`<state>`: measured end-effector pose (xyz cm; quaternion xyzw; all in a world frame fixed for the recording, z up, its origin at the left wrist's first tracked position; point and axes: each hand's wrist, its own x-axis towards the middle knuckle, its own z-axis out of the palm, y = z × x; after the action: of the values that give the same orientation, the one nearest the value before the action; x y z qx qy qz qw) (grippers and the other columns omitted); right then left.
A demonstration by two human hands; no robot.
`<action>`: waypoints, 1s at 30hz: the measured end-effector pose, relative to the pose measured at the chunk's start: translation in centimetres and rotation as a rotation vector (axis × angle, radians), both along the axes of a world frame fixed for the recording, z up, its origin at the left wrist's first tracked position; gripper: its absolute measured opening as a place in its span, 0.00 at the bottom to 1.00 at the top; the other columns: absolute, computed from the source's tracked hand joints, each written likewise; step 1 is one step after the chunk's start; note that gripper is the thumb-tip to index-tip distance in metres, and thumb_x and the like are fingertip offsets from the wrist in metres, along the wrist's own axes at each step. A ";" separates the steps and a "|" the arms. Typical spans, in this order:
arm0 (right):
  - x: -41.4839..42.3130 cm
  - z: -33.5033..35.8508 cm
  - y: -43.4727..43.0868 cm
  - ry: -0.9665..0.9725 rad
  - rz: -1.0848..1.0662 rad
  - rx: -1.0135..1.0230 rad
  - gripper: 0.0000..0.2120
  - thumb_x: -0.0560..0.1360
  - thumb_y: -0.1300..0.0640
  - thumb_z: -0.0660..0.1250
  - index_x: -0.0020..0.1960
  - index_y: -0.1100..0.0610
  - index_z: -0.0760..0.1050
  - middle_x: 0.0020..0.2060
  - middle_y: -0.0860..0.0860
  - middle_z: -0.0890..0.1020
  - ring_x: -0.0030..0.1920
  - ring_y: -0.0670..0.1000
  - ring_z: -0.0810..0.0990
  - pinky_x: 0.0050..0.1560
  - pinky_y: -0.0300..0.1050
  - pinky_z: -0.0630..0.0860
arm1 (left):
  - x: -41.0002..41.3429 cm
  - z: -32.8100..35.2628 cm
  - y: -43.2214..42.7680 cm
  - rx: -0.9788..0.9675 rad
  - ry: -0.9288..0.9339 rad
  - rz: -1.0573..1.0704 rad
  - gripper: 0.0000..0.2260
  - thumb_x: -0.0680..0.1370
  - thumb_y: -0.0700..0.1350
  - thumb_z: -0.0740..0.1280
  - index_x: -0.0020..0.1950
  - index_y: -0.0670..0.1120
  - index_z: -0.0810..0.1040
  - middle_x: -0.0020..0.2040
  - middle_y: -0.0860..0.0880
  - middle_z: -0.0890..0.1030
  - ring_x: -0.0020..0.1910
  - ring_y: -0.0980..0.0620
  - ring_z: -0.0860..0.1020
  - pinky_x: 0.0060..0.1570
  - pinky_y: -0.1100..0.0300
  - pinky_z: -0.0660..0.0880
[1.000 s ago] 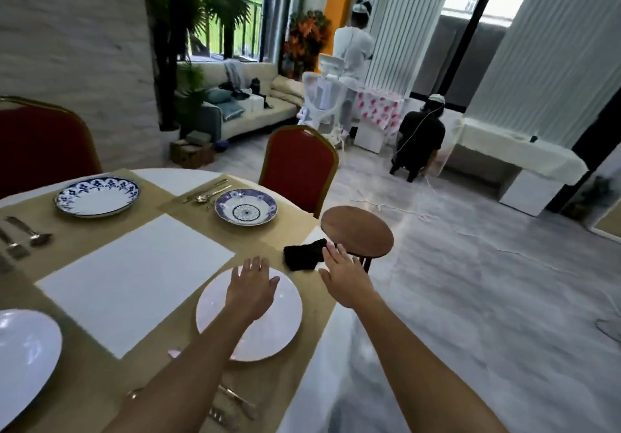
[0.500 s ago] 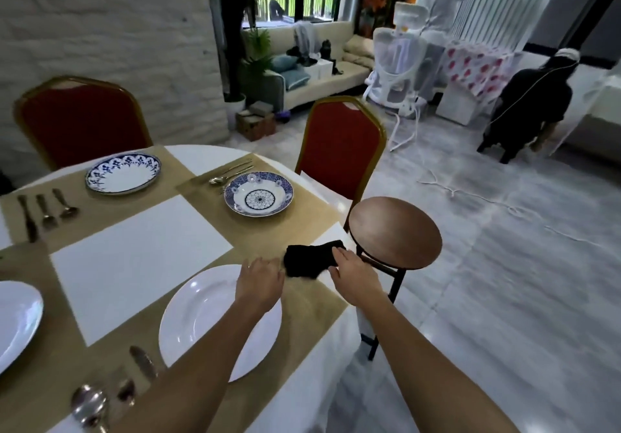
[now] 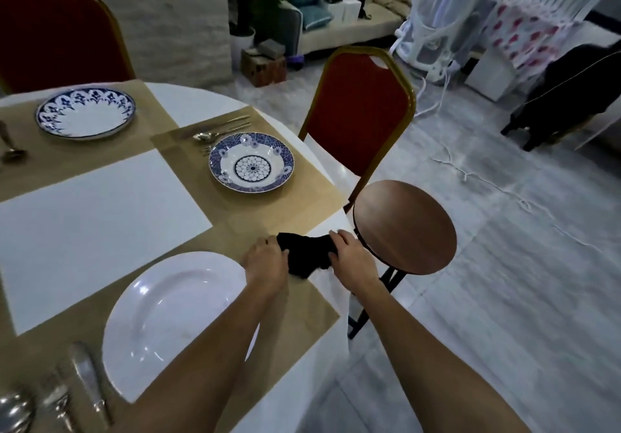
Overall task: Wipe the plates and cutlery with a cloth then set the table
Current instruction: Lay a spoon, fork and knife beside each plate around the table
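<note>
Fingers (image 3: 341, 235) of right hand (image 3: 353, 261) and left hand (image 3: 265, 262) curled, gripping opposite ends of black cloth (image 3: 304, 252), bunched at table edge on tan placemat (image 3: 302, 308), 1 o'clock of white plate (image 3: 174, 318), 9 o'clock of round wooden stool (image 3: 406, 224).

I take the red-padded, gold-framed banquet chair (image 3: 363, 113) in mid-frame as my marker. Just in front of it, to its right, stands a round stool with a brown wooden top and black legs (image 3: 403, 227). Behind the chair, a pale grey marbled floor (image 3: 504, 264) runs back to a cream sofa (image 3: 353, 25). Behind it to the left I see a green potted plant (image 3: 242, 5) and a brown cardboard box (image 3: 263, 66). Far left of it rises a rough white brick wall (image 3: 174, 12). Behind it to the right sits a white mesh office chair (image 3: 433, 29).
</note>
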<state>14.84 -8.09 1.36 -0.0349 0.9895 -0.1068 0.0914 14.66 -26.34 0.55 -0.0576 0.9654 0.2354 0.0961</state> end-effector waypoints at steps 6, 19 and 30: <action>-2.1 -1.0 0.3 -0.098 0.004 0.027 0.28 0.80 0.49 0.61 0.76 0.55 0.57 0.68 0.56 0.66 0.66 0.59 0.67 0.62 0.54 0.70 | -1.7 0.0 0.8 0.101 -0.077 0.137 0.20 0.79 0.53 0.64 0.63 0.40 0.69 0.60 0.40 0.75 0.60 0.41 0.74 0.55 0.51 0.71; -6.6 0.8 3.2 -0.282 0.206 -0.199 0.12 0.72 0.50 0.72 0.41 0.50 0.67 0.42 0.49 0.73 0.45 0.52 0.72 0.46 0.49 0.72 | -4.6 -0.2 1.7 0.273 -0.112 0.204 0.12 0.76 0.48 0.67 0.54 0.43 0.73 0.51 0.41 0.80 0.52 0.41 0.78 0.54 0.49 0.75; -10.7 5.4 15.9 -0.301 -0.146 -0.958 0.09 0.77 0.57 0.68 0.56 0.56 0.73 0.49 0.52 0.79 0.48 0.51 0.81 0.41 0.39 0.80 | -9.3 3.0 13.0 0.736 -0.007 0.262 0.12 0.79 0.47 0.65 0.58 0.42 0.68 0.55 0.42 0.78 0.51 0.44 0.79 0.40 0.58 0.76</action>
<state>4.19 7.86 6.76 0.0120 0.8051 -0.5587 0.1989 5.33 -13.31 3.58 -0.1430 0.8004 0.5762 0.0826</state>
